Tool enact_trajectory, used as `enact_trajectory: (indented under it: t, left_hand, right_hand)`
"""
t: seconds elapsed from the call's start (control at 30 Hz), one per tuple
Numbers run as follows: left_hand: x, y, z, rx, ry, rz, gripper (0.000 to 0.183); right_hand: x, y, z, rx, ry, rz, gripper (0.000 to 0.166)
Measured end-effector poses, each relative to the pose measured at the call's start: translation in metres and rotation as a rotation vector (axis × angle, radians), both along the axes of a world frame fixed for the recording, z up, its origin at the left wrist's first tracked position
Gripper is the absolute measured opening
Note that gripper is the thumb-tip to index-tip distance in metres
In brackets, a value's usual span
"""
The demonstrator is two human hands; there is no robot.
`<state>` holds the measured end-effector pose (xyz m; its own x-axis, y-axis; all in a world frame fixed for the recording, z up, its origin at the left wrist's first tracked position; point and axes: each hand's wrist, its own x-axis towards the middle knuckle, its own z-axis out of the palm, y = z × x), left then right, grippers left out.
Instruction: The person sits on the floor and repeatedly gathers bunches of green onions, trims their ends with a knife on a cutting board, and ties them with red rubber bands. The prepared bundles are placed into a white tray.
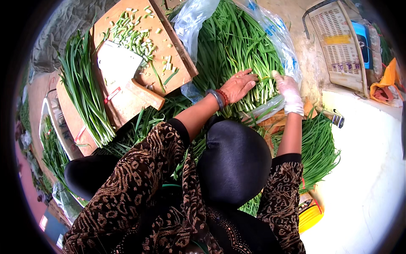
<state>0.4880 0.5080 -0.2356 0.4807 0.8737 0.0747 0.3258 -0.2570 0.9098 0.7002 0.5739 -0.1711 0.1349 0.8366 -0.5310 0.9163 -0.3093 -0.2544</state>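
My left hand (239, 85) lies palm down on the pale stem ends of a large heap of garlic chives (234, 38) in a clear plastic bag (193, 19). A bead bracelet and a bangle circle that wrist. To its right, my right hand (287, 90), in a thin whitish glove, touches the stems at the bag's right side; its fingertips are partly hidden and its grip is unclear. A cleaver (119, 63) with a wooden handle rests on a wooden board (173, 41), beside chopped stem pieces (136, 41). An aligned bunch of chives (85, 85) lies along the left.
More chives (318, 149) lie right of my right forearm. A white plastic crate (341, 47) stands at the upper right, near an orange bag (387, 82). A yellow container (311, 219) is at the lower right. A second crate (57, 127) holding greens is at the left.
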Motion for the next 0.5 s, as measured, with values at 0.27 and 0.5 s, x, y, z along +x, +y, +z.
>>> enact_trajectory:
  t: [0.27, 0.5]
  left_hand:
    - [-0.021, -0.013, 0.014, -0.543, -0.684, 0.529, 0.027]
    - [-0.034, -0.023, 0.014, -0.82, -0.886, 0.622, 0.031]
  right_hand:
    - [-0.059, -0.022, 0.025, 0.011, -0.095, 0.135, 0.085]
    - [-0.112, -0.028, 0.023, -0.049, -0.228, 0.126, 0.124]
